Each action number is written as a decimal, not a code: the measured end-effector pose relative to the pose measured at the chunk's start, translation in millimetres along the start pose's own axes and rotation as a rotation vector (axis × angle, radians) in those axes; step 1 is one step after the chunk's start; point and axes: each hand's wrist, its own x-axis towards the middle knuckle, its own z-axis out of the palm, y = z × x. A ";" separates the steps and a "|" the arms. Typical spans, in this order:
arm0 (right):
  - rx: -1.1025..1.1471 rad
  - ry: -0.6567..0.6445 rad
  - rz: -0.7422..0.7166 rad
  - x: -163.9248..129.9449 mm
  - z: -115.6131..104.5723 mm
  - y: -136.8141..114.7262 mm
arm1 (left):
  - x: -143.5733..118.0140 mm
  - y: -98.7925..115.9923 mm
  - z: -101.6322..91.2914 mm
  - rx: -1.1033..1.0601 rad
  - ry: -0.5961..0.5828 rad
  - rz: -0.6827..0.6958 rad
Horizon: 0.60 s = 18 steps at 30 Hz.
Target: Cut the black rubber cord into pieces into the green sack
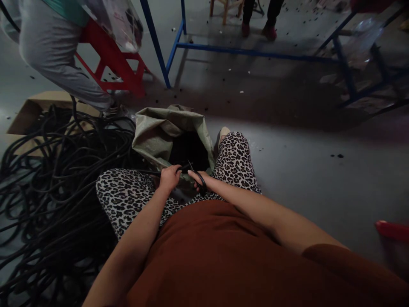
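Between my knees stands an open woven sack (153,143), its mouth folded back and its inside dark. My left hand (170,177) is closed around a black rubber strip (148,172) that runs in from the left across my thigh; its end pokes out past my fingers over the sack's near rim. In my right hand (202,178) is a pair of scissors (202,182) with black handles, the blades pointing up and left beside the strip's end. Whether the blades touch the strip I cannot tell.
A large tangle of black strips (64,204) covers the floor at left, partly in a cardboard box (22,113). Beyond it a person in grey trousers (54,55) sits on a red stool (111,55). A blue metal frame (255,53) crosses the far side. Another person's legs (271,17) show behind.
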 end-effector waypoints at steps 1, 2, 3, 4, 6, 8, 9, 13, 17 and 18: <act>0.005 0.005 -0.011 0.3 0.1 0.6 | 0.2 -0.3 0.2 0.003 -0.004 0.001; 0.004 0.011 -0.026 0.5 0.2 1.2 | 0.4 -0.8 0.4 0.006 -0.007 0.004; -0.002 0.019 -0.039 0.9 0.3 2.0 | 0.6 -1.7 0.5 0.010 -0.008 0.009; -0.012 0.028 -0.049 1.3 0.4 2.7 | 0.8 -2.7 0.5 0.018 -0.007 0.015; -0.031 0.054 -0.050 2.2 0.5 3.9 | 1.0 -5.2 0.2 0.042 0.000 0.021; -0.037 0.075 -0.038 3.1 0.4 4.5 | 0.9 -7.6 -0.3 0.072 0.006 0.017; -0.036 0.084 -0.036 3.4 0.2 4.6 | 0.8 -8.5 -0.5 0.083 0.007 0.015; -0.092 0.121 -0.046 4.5 -1.0 4.2 | 0.7 -9.0 -0.5 0.094 -0.002 0.008; -0.166 0.138 -0.064 5.6 -2.7 4.3 | 2.1 -7.6 0.1 0.103 -0.026 -0.007; -0.172 0.138 -0.061 5.9 -3.0 4.5 | 2.4 -7.4 0.3 0.106 -0.032 -0.007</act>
